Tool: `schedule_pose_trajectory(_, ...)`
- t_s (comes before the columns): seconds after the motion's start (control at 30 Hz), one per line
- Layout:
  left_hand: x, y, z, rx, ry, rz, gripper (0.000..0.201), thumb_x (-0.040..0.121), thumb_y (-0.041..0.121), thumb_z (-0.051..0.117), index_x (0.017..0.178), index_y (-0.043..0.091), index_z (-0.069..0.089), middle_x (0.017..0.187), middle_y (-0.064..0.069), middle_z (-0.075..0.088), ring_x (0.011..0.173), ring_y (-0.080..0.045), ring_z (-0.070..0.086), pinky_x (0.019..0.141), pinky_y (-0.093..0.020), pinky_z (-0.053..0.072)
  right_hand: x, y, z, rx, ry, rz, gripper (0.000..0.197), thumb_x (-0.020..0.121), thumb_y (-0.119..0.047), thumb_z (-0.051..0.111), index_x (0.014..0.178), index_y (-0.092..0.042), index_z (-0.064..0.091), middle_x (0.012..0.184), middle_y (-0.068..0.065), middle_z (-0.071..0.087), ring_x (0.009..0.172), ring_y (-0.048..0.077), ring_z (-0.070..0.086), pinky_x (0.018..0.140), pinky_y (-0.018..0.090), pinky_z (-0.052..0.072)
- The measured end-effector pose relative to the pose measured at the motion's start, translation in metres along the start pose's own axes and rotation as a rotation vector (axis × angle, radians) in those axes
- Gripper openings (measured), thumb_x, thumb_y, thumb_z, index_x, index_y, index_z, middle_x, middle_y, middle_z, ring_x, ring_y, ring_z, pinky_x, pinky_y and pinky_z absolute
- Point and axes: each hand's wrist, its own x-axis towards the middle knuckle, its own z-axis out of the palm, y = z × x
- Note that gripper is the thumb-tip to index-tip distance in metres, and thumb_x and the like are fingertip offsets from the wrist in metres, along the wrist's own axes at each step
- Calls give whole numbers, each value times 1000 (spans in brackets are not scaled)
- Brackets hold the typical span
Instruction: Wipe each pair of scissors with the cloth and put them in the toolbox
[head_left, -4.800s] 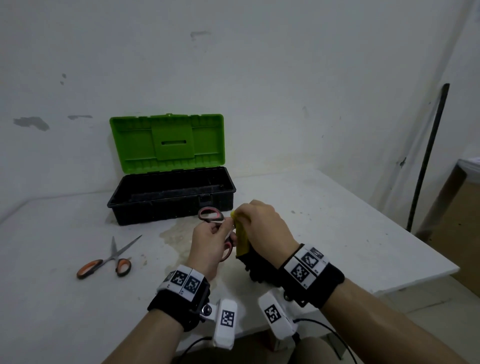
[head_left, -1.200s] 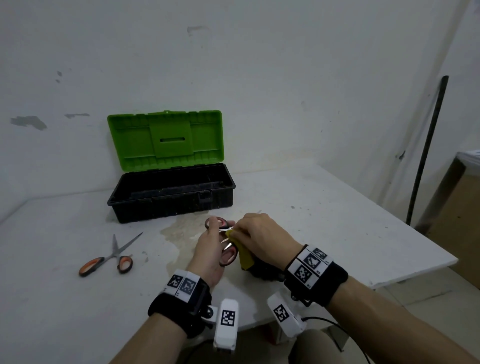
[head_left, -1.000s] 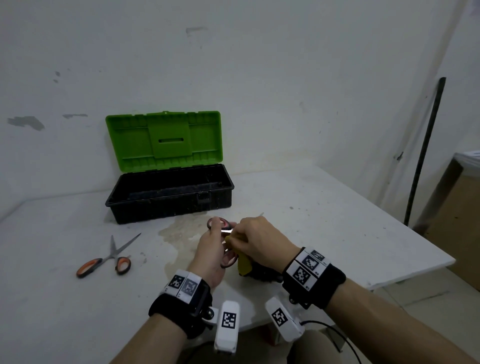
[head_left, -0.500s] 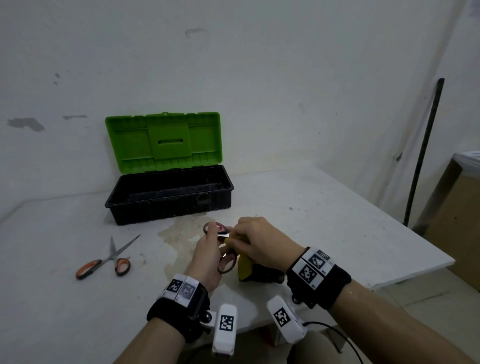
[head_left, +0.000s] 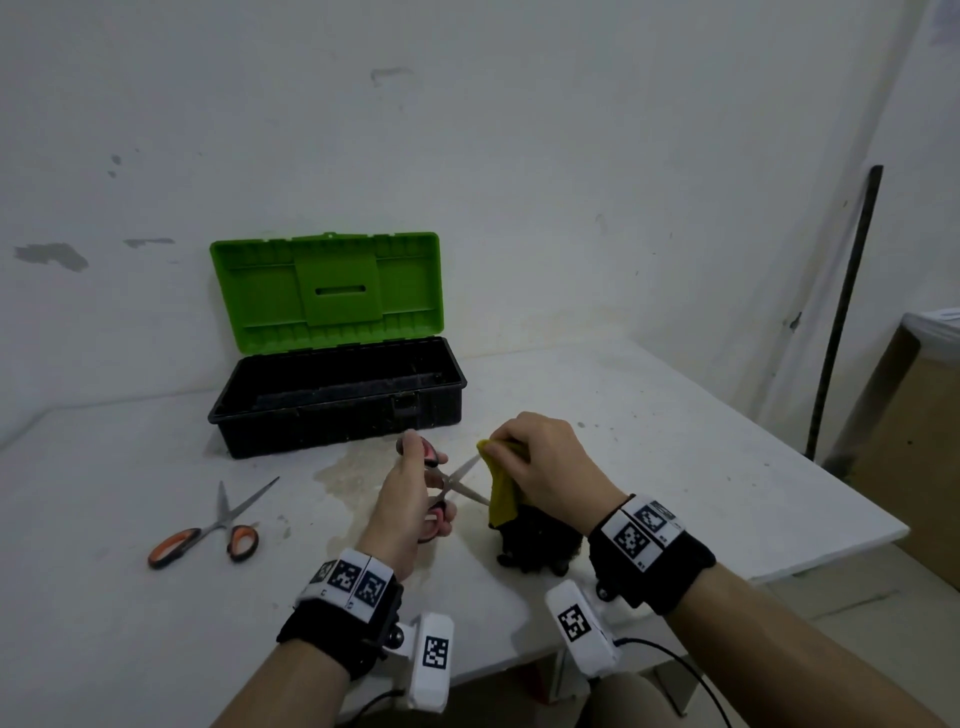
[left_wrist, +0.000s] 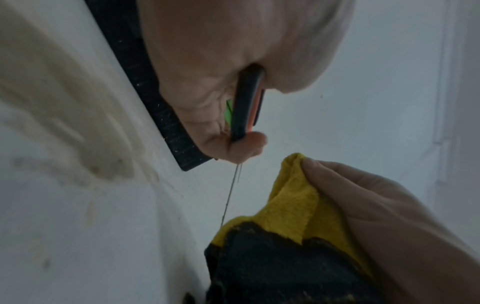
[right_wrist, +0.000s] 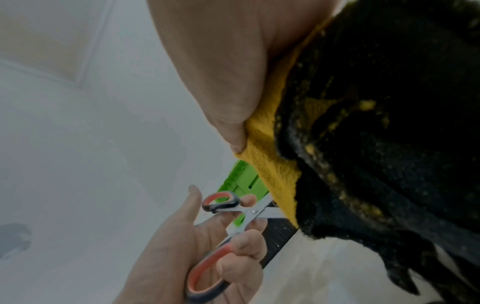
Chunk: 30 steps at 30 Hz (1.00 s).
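Observation:
My left hand (head_left: 415, 493) grips a pair of red-and-black-handled scissors (head_left: 451, 483) by the handles, blades spread apart toward the right. My right hand (head_left: 540, 467) pinches a yellow-and-black cloth (head_left: 501, 493) folded over the upper blade's tip. In the right wrist view the scissors (right_wrist: 233, 214) show their pivot, and the cloth (right_wrist: 363, 144) covers both blade ends. In the left wrist view the cloth (left_wrist: 291, 205) sits beside the thin blade edge. A second pair of scissors (head_left: 213, 525), orange-handled, lies on the table at the left. The toolbox (head_left: 337, 400) stands behind, green lid up.
The white table (head_left: 675, 467) has a yellowish stain (head_left: 348, 478) in front of the toolbox. Its right edge drops off near a dark pole (head_left: 841, 312) leaning on the wall and a brown box (head_left: 909, 467). The wall stands close behind the toolbox.
The scissors' blades have spread apart. My right hand with the cloth has slid away from the handles out to the blade tips.

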Motion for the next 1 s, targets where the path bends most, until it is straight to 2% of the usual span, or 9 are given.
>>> schedule_pose_trajectory(0.07,0,2,-4,-34,-23,27,88,81,86,26,98,6,60,87,-12,53,49,-18,47,44,-25,34,0,2,-2,24,6,20,21,95,-35,58,94,-18,71,89,-4,66,81,9,56,73,21,43)
schedule_pose_trajectory(0.13,2,4,-6,-76,-20,45,98,77,88,21,97,3,66,82,-10,60,51,-19,49,44,-25,34,0,3,-2,36,8,36,22,94,-35,59,95,-18,71,91,-4,68,82,10,57,74,22,45)
schedule_pose_trajectory(0.23,4,11,-6,-73,4,48,55,105,49,38,95,4,67,81,-10,61,48,-15,48,40,-22,33,-1,4,0,58,12,45,22,94,-35,59,95,-17,72,91,-5,68,82,9,57,73,22,45)
schedule_pose_trajectory(0.33,11,9,-11,86,0,106,18,102,22,56,98,6,63,79,-7,54,56,-12,49,47,-22,40,-1,5,1,85,4,65,22,94,-36,59,95,-18,72,91,-5,68,82,8,58,72,19,45)
schedule_pose_trajectory(0.5,13,6,-17,159,-9,122,17,96,19,65,99,2,68,78,-8,63,61,-13,56,60,-26,53,1,9,1,119,15,90,20,96,-36,55,91,-20,67,84,-6,66,75,4,56,65,11,40)
schedule_pose_trajectory(0.67,16,1,-20,242,-18,117,24,94,26,69,90,3,69,78,-8,68,61,-14,58,59,-28,52,0,12,1,191,-80,148,22,103,-35,39,93,-21,53,83,2,63,76,16,57,68,27,43)
schedule_pose_trajectory(0.8,17,2,-20,366,-23,162,25,95,29,66,91,4,69,68,-3,63,61,-15,56,61,-31,50,-2,9,2,200,-152,161,22,103,-35,36,97,-20,51,86,5,63,79,19,57,69,26,43)
schedule_pose_trajectory(0.9,17,4,-22,428,-21,217,12,96,23,66,98,12,67,78,-5,70,67,-15,60,64,-30,52,0,8,0,244,-115,219,24,102,-35,38,95,-17,53,87,6,62,80,21,57,68,28,43)
schedule_pose_trajectory(1.0,18,3,-26,466,-12,242,19,89,24,75,102,18,62,91,-1,73,75,-12,65,66,-27,50,2,8,-4,324,-104,327,19,95,-35,44,95,-21,55,93,2,65,88,21,61,76,35,50)
